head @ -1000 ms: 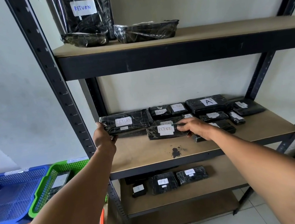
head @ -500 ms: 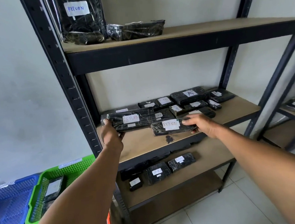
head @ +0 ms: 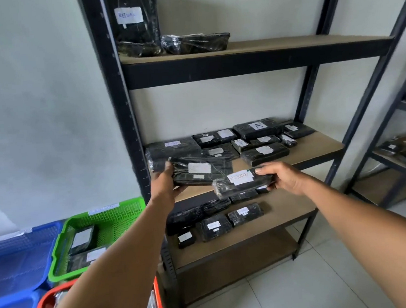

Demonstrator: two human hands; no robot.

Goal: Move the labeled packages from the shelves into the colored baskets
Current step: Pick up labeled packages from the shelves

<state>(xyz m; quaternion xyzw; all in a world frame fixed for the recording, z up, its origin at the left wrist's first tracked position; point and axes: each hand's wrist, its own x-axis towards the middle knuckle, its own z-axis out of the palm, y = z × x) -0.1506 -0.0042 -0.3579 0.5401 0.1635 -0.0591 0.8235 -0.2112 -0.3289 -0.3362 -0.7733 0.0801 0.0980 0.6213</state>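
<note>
Left hand [head: 166,182] and right hand [head: 282,177] each clamp a black plastic-wrapped, white-labeled package [head: 199,170], [head: 242,183]; match labels before dropping into the baskets.

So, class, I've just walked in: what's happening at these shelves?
A person is clearing wrapped black packages off a metal shelf unit. The left hand grips one labelled package, and the right hand holds another marked RETURN, both lifted in front of the middle shelf. A green basket on the floor already holds packages.
</note>
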